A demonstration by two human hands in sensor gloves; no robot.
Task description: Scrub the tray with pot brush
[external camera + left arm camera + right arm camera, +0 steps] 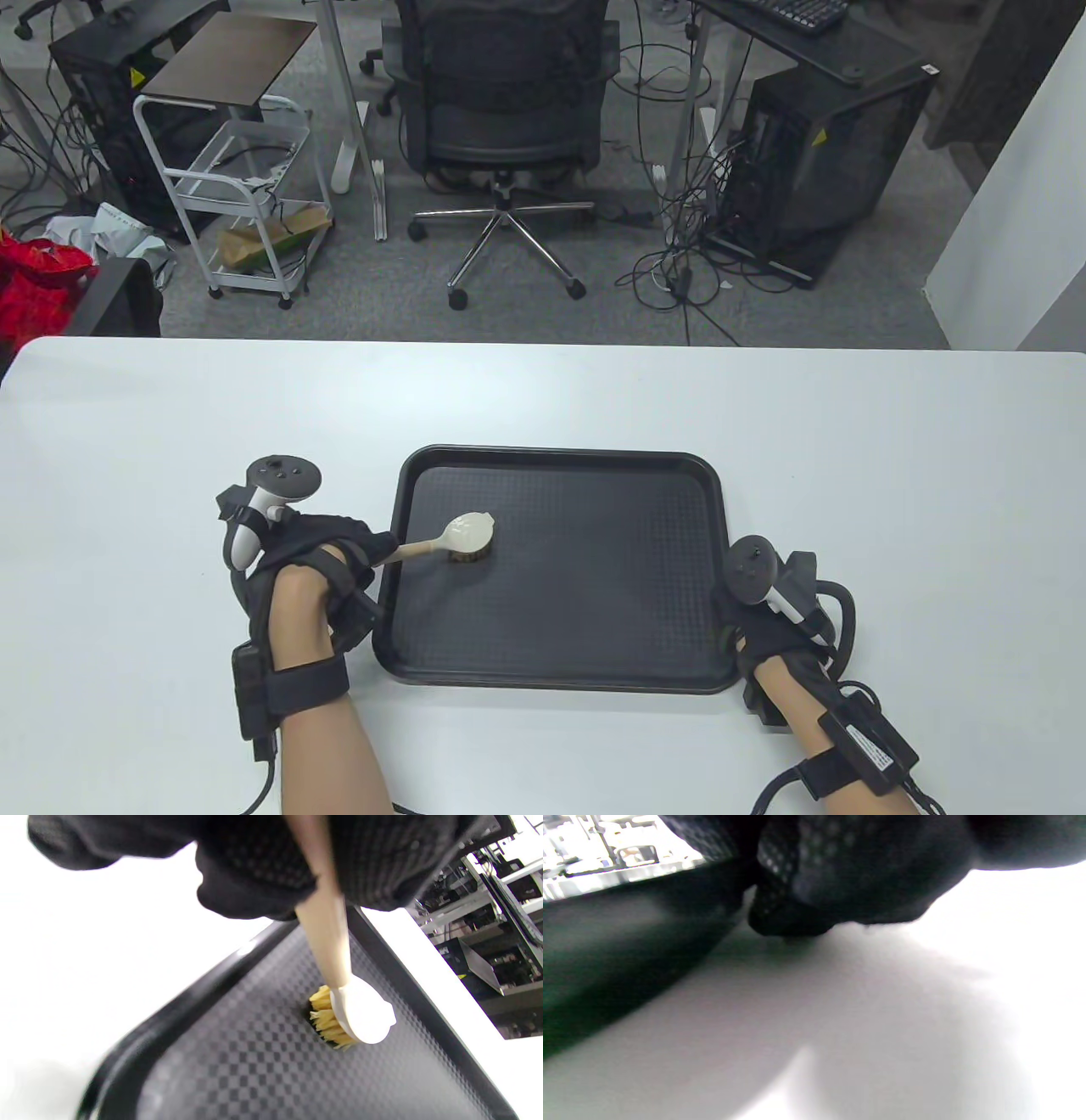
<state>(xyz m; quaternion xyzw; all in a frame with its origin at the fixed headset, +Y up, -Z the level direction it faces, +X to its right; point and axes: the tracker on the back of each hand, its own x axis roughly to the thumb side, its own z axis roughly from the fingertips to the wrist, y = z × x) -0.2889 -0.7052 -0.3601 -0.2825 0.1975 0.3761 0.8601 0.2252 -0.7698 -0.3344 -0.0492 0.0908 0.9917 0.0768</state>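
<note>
Left hand (318, 564) grips the wooden handle of one pot brush (465, 540), whose bristles press on the floor of one black tray (560, 671) just ahead of the knuckles. Right hand (764, 628) rests at the tray's near right corner; grip state cannot be told. Judgement: brush is light, handle stiff, bristles springy; hold mid-handle. Tray looks rigid, shallow, textured, likely to slide on the white table (127, 441) unless braced. Beyond: one office chair (501, 110).
</note>
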